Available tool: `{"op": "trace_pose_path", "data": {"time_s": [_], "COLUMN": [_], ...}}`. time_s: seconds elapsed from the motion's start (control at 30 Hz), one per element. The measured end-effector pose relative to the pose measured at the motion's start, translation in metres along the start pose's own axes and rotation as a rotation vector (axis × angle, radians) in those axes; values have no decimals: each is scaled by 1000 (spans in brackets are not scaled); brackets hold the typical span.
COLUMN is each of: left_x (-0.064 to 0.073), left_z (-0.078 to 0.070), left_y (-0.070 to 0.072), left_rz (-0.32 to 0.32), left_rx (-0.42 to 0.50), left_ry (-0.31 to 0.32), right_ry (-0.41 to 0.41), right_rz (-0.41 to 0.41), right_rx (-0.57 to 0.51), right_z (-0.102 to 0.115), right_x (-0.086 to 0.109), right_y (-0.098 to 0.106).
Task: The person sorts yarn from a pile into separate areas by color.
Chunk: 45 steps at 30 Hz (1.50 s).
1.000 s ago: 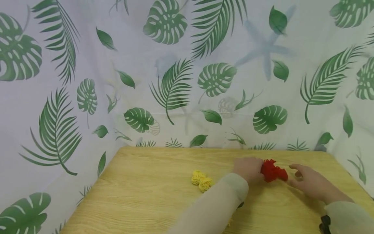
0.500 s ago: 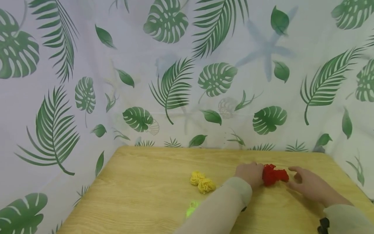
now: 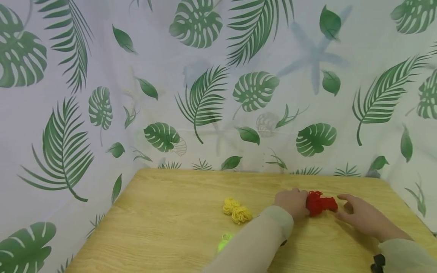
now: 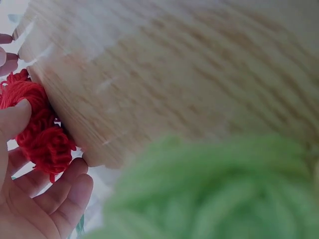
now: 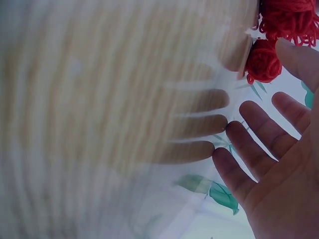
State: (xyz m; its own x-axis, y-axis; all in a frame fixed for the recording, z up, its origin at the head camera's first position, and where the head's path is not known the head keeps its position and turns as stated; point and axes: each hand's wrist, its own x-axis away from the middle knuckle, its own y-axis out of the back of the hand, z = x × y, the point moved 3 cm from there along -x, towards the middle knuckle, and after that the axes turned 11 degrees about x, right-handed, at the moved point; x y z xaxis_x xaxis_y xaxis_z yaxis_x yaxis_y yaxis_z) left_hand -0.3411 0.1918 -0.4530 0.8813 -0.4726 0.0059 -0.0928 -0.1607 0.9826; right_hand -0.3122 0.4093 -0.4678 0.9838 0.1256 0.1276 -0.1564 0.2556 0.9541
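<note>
A small bundle of red yarn (image 3: 315, 203), pinched in the middle, lies toward the back right of the table. My left hand (image 3: 292, 203) holds its left end; in the left wrist view the thumb lies over the red strands and the fingers are behind them. On the other side, my right hand (image 3: 363, 216) has its fingers spread and slightly bent, with the thumb tip right at the bundle's smaller end (image 5: 263, 60). To the left of the left forearm lies a yellow yarn bundle (image 3: 237, 211). Bright green yarn (image 3: 224, 241) shows partly behind the left sleeve.
The wooden table (image 3: 164, 220) has its back edge close to a white leaf-print curtain (image 3: 211, 151), which also runs along both sides. Blurred green yarn (image 4: 214, 194) fills the lower right of the left wrist view.
The red bundle has turned slightly and sunk a little between the hands. My left forearm has shifted slightly right, uncovering the green yarn. The last half second shows hardly any movement.
</note>
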Motion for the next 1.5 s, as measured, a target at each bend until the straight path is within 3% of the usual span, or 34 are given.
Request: {"op": "trace_pose_path", "data": {"time_s": [0.37,0.93,1.3,1.5], "left_x": [9,12,55,77], "left_z": [5,25,41,58], "left_y": [9,15,55,67], "left_rz": [35,72,116,162], "left_rx": [88,-9,11,26], "left_ry": [-39,-106,-208,-234], "right_ry": [16,64,147,212], "right_rz": [6,-82,-192,-224], "right_rx": [5,-5,-8,-51], "right_z": [2,11,50,83], "right_x": [6,16,18,19], "right_y": [1,4,13,16]}}
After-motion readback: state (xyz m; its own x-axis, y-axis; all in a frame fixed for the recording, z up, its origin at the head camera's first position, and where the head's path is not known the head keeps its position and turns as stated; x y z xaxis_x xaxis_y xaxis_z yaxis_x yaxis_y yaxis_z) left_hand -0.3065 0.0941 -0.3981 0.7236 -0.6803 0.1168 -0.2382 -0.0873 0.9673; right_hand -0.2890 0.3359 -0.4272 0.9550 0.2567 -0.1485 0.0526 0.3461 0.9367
